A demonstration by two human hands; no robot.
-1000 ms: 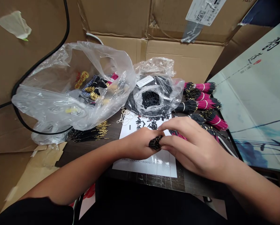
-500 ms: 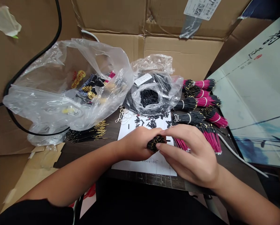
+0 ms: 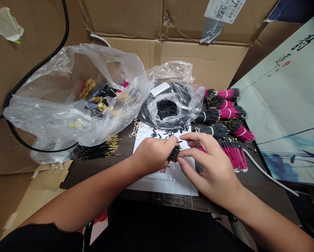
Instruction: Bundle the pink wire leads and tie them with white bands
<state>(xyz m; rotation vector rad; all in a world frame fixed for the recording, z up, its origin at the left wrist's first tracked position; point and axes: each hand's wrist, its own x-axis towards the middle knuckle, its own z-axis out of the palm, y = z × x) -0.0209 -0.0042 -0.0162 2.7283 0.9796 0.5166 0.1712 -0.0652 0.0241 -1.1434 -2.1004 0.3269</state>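
Over a white printed sheet (image 3: 169, 187) on a dark tabletop (image 3: 172, 200), a black wire bundle (image 3: 174, 154) is gripped at the center of the work.

Bundle: above the middle of the sheet, between the hands, its long axis slanting from upper right to lower left.
Left hand (image 3: 153, 155): closed on the bundle from the upper left, covering part of it.
Right hand (image 3: 211, 168): fingers curved and parted in a narrow opening around the bundle's exposed end, tips just beside it; contact cannot be told.
Nearest hand: neither clearly; the left holds, the right is alongside.
Around: loose black sleeves (image 3: 167, 134) on the sheet beyond the hands, pink-and-black wire bundles (image 3: 231, 112) to the right, gold-tipped wires (image 3: 99, 148) to the left, clear plastic bags (image 3: 130, 70) behind.
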